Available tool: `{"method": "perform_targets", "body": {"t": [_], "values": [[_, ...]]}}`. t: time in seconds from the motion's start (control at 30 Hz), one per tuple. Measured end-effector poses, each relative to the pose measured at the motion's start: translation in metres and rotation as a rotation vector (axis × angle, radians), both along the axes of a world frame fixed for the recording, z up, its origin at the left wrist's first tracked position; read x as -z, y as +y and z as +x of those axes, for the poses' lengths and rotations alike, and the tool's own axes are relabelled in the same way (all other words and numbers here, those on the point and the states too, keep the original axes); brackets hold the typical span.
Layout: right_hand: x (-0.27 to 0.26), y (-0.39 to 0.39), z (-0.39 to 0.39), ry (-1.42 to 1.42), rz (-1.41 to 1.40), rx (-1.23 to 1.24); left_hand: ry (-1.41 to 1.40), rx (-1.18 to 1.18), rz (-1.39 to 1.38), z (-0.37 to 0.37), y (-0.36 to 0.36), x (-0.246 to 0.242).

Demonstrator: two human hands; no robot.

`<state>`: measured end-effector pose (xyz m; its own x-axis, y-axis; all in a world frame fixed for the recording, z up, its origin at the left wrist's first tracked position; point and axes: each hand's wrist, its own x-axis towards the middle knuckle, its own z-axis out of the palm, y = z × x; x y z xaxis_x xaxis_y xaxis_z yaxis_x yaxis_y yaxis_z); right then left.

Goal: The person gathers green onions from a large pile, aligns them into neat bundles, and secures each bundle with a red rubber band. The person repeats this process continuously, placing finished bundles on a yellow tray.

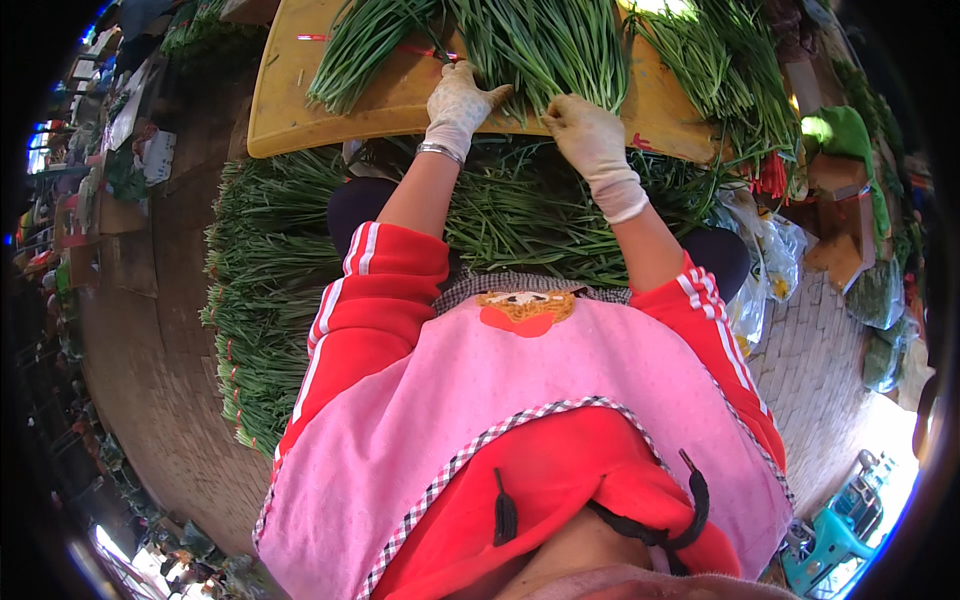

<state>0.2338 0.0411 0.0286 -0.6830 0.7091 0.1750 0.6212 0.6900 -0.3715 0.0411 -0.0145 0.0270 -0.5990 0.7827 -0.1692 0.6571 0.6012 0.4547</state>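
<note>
My left hand (460, 105), in a pale work glove, is at the near edge of a yellow board (285, 105). Its thumb is spread away from the fingers, beside the loose garlic chives (555, 45). My right hand (592, 142), also gloved, has its fingers curled in on the near ends of those chives; its fingertips are partly hidden. To the left on the board lies a smaller bunch of chives (345, 86), with a thin red tie strip (420, 51) beside it. Another heap of chives (712, 82) hangs over the right edge.
Stacked, red-tied chive bundles (262, 360) rise on the floor at my left, and more chives (532, 217) lie before my lap. On the right are red tie strips (769, 176), a clear plastic bag (776, 247), a cardboard box (840, 202) and a turquoise stool (832, 551).
</note>
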Motion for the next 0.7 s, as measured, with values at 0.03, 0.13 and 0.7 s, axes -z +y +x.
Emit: {"method": "perform_targets", "body": {"t": [0.03,0.13,0.7], "values": [[-0.002,-0.005,0.008,0.070,-0.073,0.037,-0.001,0.008,0.000,-0.001,0.000,0.000],[-0.018,-0.023,0.044,0.057,-0.334,-0.069,-0.003,0.022,-0.014,-0.002,-0.001,0.001],[0.022,0.011,-0.009,0.148,0.355,-0.036,0.162,-0.044,0.091,0.008,0.009,0.000]]}}
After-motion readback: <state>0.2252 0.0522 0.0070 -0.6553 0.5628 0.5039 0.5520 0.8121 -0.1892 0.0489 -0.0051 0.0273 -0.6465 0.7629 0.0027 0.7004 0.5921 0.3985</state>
